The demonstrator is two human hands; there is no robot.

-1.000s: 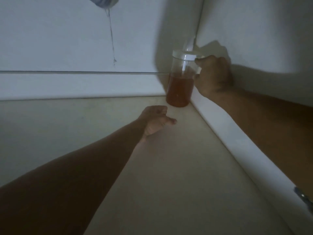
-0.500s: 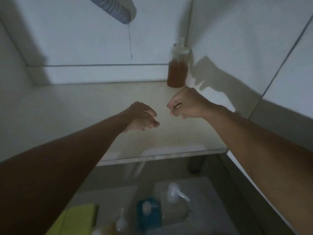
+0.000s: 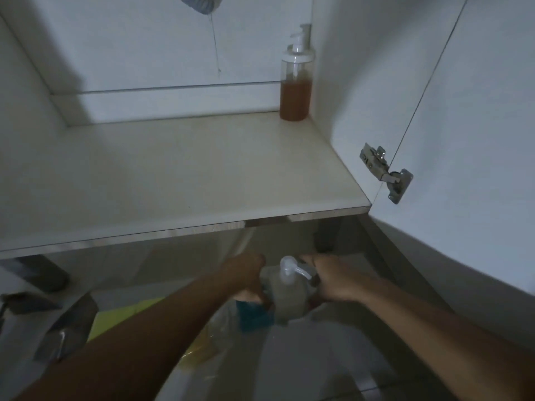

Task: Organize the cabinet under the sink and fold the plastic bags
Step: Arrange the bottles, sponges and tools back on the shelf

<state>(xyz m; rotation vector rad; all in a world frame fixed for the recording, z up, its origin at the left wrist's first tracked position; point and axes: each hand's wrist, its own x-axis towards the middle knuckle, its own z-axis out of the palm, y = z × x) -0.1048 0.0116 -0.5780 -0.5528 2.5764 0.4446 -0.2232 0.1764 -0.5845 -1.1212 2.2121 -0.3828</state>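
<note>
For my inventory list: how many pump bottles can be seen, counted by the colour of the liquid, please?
Amber liquid: 1, the pump bottle in the cabinet's back right corner.
Pale, clear liquid: 1, the pump bottle between the left hand and right hand.
Total: 2.

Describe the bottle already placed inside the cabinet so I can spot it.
Look at the cabinet shelf, then its back right corner. There stands a clear pump bottle, half full of amber liquid, white pump on top. It stands alone there.

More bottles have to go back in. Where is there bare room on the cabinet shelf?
The shelf lies bare from its left wall to the amber pump bottle in the back right corner. The floor below is crowded where both hands grip a clear pump bottle.
</note>
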